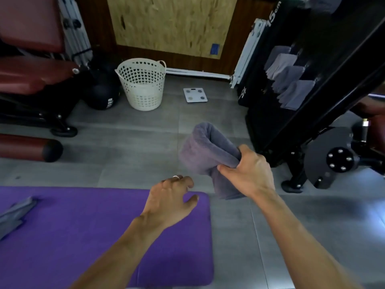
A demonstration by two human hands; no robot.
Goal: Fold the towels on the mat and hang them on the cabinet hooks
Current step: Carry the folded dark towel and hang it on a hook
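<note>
My right hand (249, 172) grips a folded grey-purple towel (205, 151) in the air, above the grey floor just right of the purple mat (83, 236). My left hand (170, 197) hovers over the mat's far right corner, fingers loosely spread, holding nothing; a ring shows on one finger. Another grey towel (14, 213) lies on the mat at the left edge of view. Several folded grey towels (289, 80) hang on the side of the black cabinet (325, 59) at the upper right.
A white perforated basket (142, 84) stands on the floor ahead, a black ball (102, 97) to its left and a white scale (195, 94) to its right. Red padded benches (31, 76) fill the left. A black machine base (325, 163) sits at right.
</note>
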